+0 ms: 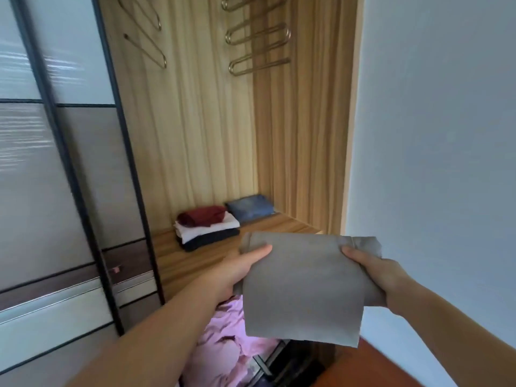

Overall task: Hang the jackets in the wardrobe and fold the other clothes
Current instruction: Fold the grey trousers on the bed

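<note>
Two hands, left hand (245, 268) and right hand (374, 270), pinch a folded grey-brown cloth garment (303, 289) by its sides, held before the wooden wardrobe shelf (201, 263). Its unsupported lower flap hangs loose and may unfold when set beside the stacked folded clothes (208, 226).

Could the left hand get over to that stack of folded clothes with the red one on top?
Probably yes. The left hand is close to the stack with only bare shelf between, but its grip is on the grey folded cloth.
</note>
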Demonstrator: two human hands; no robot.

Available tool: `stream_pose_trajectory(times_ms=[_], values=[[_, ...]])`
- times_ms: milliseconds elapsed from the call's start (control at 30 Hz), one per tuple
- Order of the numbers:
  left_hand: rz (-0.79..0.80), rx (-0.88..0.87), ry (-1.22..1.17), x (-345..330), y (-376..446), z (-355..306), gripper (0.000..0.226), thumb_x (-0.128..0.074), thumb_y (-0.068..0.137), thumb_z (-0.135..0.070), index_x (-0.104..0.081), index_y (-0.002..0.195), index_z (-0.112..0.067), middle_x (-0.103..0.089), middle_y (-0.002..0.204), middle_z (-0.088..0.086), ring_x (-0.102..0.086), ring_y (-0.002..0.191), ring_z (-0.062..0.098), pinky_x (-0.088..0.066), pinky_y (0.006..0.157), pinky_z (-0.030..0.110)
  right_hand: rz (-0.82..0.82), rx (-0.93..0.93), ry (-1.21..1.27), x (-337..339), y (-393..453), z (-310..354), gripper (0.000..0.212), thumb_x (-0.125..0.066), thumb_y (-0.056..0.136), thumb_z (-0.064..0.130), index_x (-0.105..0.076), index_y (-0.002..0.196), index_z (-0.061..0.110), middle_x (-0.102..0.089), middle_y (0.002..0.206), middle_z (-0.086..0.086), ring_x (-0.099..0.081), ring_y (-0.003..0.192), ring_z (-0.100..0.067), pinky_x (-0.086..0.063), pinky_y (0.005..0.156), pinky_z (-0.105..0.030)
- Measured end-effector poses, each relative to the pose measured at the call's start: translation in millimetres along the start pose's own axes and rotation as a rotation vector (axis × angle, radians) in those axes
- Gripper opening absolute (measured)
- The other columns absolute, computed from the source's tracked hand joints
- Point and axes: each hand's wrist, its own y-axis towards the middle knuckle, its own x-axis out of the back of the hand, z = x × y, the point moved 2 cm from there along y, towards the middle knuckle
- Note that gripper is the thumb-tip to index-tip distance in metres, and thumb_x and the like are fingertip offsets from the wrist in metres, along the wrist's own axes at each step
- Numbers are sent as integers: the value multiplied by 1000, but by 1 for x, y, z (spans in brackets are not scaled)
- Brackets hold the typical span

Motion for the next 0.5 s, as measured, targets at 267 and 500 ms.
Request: stream_pose_trajectory(times_ms=[267, 500], values=[[-504, -530, 1345, 64, 22, -22, 135, -58, 44, -91, 23, 144, -50, 20, 160, -11, 18, 146, 15, 4, 116, 45, 241, 7, 27, -85, 118, 49, 77, -89, 58, 40, -61, 120, 5, -67, 112, -19, -67, 98, -36, -53, 90, -54], [-538, -743, 1779, 94, 85, -27, 106, -74, 68, -58, -16, 152, -33, -38, 153, 4, -37, 139, 28, -25, 114, 50, 414, -64, -44, -178, 198, 54, 71, -87, 62, 40, -61, 118, 6, -68, 108, -22, -66, 100, -37, -51, 93, -53]])
